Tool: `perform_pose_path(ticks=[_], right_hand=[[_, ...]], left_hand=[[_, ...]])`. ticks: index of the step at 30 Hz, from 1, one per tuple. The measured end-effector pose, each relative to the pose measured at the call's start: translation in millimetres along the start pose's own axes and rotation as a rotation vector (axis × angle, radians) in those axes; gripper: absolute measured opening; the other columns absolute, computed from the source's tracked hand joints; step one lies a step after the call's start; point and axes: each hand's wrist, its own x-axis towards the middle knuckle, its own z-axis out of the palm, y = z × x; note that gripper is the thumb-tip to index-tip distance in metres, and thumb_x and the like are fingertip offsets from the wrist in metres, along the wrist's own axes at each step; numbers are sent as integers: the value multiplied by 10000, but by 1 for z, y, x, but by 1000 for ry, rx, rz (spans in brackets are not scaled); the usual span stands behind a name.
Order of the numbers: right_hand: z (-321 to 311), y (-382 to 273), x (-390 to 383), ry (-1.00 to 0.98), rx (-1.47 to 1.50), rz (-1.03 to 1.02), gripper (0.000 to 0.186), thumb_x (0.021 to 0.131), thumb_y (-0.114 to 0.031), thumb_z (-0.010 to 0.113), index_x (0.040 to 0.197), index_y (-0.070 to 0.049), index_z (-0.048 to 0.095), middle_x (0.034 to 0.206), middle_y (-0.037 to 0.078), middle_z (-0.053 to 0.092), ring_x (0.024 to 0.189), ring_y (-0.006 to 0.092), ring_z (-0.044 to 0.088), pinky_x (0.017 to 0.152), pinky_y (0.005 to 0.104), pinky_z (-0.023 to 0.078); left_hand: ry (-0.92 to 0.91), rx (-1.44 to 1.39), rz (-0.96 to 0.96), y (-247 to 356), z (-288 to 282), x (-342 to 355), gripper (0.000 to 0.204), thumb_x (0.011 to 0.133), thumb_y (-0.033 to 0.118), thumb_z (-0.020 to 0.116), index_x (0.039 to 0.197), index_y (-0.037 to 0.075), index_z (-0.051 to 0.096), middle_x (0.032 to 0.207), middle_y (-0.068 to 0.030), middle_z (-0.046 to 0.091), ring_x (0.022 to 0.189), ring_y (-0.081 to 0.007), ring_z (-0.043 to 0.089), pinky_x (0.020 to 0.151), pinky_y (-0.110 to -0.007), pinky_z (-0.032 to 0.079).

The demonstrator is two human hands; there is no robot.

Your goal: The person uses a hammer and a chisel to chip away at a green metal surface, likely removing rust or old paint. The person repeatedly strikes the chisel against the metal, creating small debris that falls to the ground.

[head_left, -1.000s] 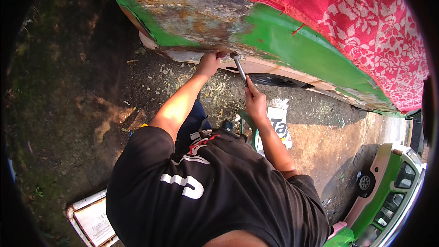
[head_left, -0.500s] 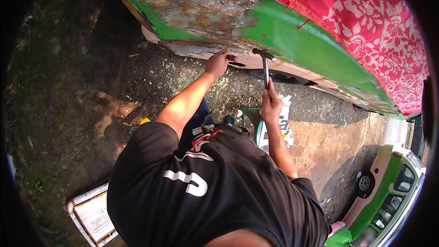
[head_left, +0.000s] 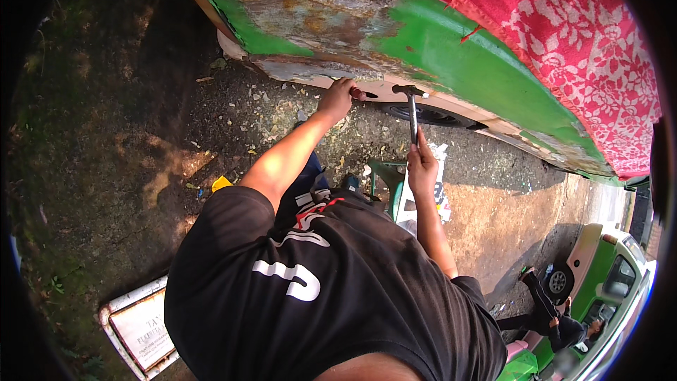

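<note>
My right hand is closed around the metal shaft of a hammer. Its dark head is raised close to the lower side of a green and pink vehicle. My left hand wraps round a tool with a reddish-brown handle end, just left of the hammer head. The tool's far part is hidden, so its kind does not show. Beside it is a dark opening in the pink lower panel. Above my left hand the bodywork is bare, rusty and patched.
A red floral cloth drapes over the vehicle. Its wheel shows under the panel. Paint flakes litter the ground near a green stool. A framed white sign lies lower left. At lower right a person walks by a parked green van.
The hammer and my right hand have shifted slightly down and right. My left hand keeps its grip near the panel. A person has come into view beside the parked van.
</note>
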Motion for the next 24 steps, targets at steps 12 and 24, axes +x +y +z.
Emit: perform_pose_path(ticks=[12, 24], right_hand=[[-1, -16, 4, -55, -14, -6, 451, 969, -58, 534, 1416, -56, 477, 757, -66, 474, 642, 24, 393, 560, 183, 344], [-2, -24, 7, -87, -15, 78, 450, 958, -72, 548, 1406, -72, 495, 772, -55, 490, 694, 38, 402, 613, 189, 368]], left_hand=[[406, -480, -21, -45, -20, -12, 135, 772, -93, 618, 838, 24, 632, 1020, -112, 678, 981, -242, 643, 899, -315, 473], [513, -802, -265, -78, -28, 0, 168, 869, -4, 679, 852, 30, 516, 862, -52, 640, 895, -129, 638, 816, -267, 513]])
